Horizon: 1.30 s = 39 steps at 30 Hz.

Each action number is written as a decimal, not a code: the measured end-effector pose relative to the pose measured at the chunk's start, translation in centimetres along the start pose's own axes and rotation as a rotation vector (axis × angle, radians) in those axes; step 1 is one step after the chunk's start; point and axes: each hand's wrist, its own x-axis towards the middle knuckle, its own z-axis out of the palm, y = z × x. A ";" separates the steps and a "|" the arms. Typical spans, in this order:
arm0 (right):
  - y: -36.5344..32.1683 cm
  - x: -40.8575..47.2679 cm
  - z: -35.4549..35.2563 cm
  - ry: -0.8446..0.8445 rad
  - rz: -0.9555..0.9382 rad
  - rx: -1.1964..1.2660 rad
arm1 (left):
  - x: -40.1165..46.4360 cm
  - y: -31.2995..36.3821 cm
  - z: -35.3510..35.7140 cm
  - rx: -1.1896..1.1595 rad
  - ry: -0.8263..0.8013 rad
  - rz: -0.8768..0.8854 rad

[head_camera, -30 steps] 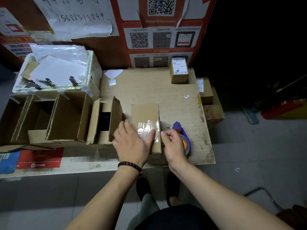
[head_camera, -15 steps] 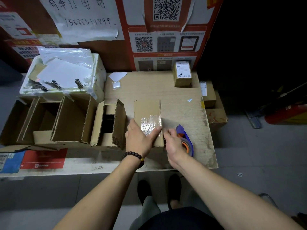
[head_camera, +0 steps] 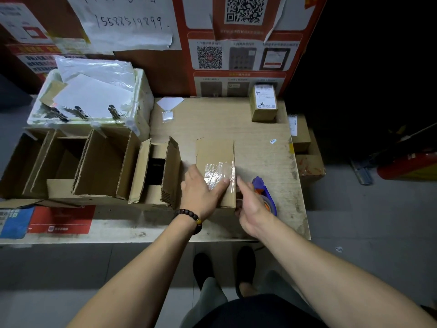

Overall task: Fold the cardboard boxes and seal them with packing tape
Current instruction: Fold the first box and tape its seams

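A small cardboard box (head_camera: 215, 152) stands on the wooden table (head_camera: 212, 119) near its front edge, with clear packing tape (head_camera: 218, 170) wrinkled across its top. My left hand (head_camera: 201, 192) lies flat on the box top, fingers pressing the tape. My right hand (head_camera: 251, 204) is against the box's right side, thumb up along the edge; its fingertips are hidden. A purple and orange tape dispenser (head_camera: 268, 200) lies on the table just right of that hand.
Left of the box stands an open cardboard box (head_camera: 156, 171), with larger open boxes (head_camera: 94, 162) beyond it. A white foam box (head_camera: 142, 91) of papers and clips sits back left. A labelled parcel (head_camera: 264, 102) stands back right. More boxes (head_camera: 307, 162) sit beside the table's right edge.
My left hand has slid across the box top along the tape. My right hand has moved from the dispenser to the box's right side. The camera has shifted closer.
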 end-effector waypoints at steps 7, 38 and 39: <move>-0.5 0.8 0.6 0.010 0.041 -0.044 | -0.2 0.9 0.1 -0.012 0.075 -0.077; -4.9 -3.4 -9.6 0.012 -0.394 -0.770 | -2.6 1.8 -2.9 0.140 0.169 0.262; -5.6 -4.6 -9.7 -0.040 -0.471 -0.731 | -3.2 2.8 -3.3 0.062 0.170 0.284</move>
